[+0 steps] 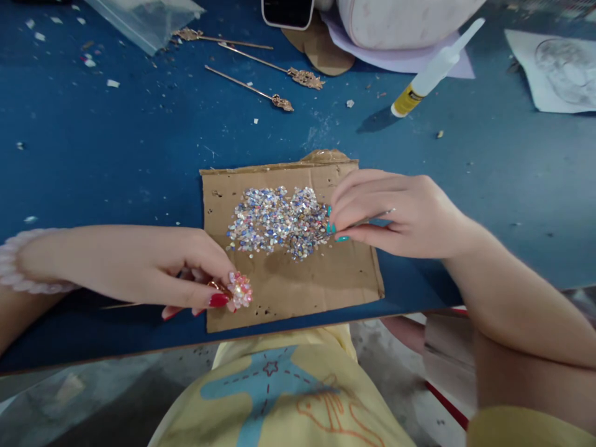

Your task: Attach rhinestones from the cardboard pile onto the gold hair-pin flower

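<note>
My left hand [158,267] is closed on a gold-coloured hairpin with a cluster of pink and clear beads [241,290] at its head. A thin stem shows behind the hand, to its left. My right hand [395,211] pinches metal tweezers [372,217], their tips down at the right side of a pile of glittering rhinestones [265,217]. Whether the tips grip a stone is too small to tell. The rhinestones, mostly silver, blue and clear, lie spread on a piece of brown cardboard [307,285]. The beaded head is over the cardboard's lower left part.
Three ornate metal hairpins [305,77] lie at the back, one partly beneath a clear plastic bag [149,18]. A glue bottle [423,81] stands tilted-looking at back right, near a phone [287,12], a white pouch [400,22] and a printed paper [559,74]. Small scraps dot the blue table [116,149].
</note>
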The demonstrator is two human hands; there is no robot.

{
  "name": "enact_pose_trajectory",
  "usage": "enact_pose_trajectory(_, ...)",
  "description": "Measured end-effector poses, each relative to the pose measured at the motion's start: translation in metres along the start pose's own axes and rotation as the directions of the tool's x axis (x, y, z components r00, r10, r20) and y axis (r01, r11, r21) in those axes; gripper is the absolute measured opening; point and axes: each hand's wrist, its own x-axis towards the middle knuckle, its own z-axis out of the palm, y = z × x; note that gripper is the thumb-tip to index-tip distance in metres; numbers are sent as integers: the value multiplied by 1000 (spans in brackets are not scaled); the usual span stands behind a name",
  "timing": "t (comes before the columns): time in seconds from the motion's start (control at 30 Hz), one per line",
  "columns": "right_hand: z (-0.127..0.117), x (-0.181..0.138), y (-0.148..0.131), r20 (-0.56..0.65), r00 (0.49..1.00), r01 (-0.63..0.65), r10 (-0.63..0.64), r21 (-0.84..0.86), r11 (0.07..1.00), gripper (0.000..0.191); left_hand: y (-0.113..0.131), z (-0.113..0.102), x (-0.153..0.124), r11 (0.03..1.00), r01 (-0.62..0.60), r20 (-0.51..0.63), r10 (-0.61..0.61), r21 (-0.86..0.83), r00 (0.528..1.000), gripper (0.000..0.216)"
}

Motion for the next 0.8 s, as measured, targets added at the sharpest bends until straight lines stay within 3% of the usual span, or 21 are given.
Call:
enact_pose_trajectory(0.47, -2, 2, -5, -5, 1000, -27, 27, -54, 998, 18, 0, 0, 0, 1000, 7, 7, -7, -14, 1000, 26)
enact_pose_trajectory(0.67, -3, 1, 0, -115, 988, -110, 102, -70, 991, 16, -1, 0, 0, 1000, 5, 4, -5, 0, 1000, 22)
enact_pose_trajectory(0.8, -5, 1, 3, -88, 985, -156, 147, -101, 983, 15, -1, 0, 1, 1000, -3, 8, 3, 0, 1000, 26)
